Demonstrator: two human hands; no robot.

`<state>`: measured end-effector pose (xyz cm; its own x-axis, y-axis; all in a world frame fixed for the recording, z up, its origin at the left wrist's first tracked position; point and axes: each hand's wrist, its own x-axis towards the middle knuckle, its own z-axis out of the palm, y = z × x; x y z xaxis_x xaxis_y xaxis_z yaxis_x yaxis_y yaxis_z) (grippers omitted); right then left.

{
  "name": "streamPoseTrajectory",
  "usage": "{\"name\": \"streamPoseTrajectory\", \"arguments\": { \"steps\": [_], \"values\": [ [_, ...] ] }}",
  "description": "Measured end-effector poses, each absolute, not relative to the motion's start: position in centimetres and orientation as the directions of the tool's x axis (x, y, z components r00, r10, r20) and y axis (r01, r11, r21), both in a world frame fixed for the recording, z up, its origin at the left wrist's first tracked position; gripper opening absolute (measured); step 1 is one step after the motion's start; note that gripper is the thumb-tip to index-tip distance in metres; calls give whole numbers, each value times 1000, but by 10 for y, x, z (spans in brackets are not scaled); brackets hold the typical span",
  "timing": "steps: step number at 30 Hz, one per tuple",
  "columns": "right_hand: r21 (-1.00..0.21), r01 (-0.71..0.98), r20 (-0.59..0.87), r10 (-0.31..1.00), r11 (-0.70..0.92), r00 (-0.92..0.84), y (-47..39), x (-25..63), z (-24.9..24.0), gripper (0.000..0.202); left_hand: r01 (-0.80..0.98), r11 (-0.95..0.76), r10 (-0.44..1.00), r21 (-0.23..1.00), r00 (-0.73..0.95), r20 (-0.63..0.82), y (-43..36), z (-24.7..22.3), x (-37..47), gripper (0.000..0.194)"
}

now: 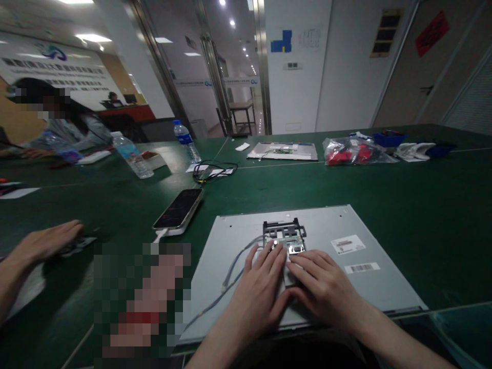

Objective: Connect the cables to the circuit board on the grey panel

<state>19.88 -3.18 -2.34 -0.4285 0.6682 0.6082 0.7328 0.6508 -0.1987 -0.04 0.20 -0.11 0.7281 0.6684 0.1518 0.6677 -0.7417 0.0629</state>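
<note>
A: Where do we locate the bracket?
B: We have it on the panel, flat on the table, cables leaving its left side.
A: How is our grip?
B: Our left hand and right hand lay fingers across it, thumbs close together; we cannot tell whether they clamp it

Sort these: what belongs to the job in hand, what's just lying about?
In the job, judging by what's being handled:
large gray panel
black frame
thin cables

Apparently lying about:
phone
coiled black cable
blue-capped bottle
bag with red contents
</note>
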Motion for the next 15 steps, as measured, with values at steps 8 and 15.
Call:
{"name": "streamPoseTrajectory", "arguments": {
  "steps": [8,15],
  "values": [
    [-268,780,628,717,565,-303,-32,204,-25,31,668,-737,672,100,711,205,-1,3,2,65],
    [-348,746,646,722,568,-248,-32,204,-16,15,653,-743,665,149,695,272,-1,6,2,54]
  ]
}}
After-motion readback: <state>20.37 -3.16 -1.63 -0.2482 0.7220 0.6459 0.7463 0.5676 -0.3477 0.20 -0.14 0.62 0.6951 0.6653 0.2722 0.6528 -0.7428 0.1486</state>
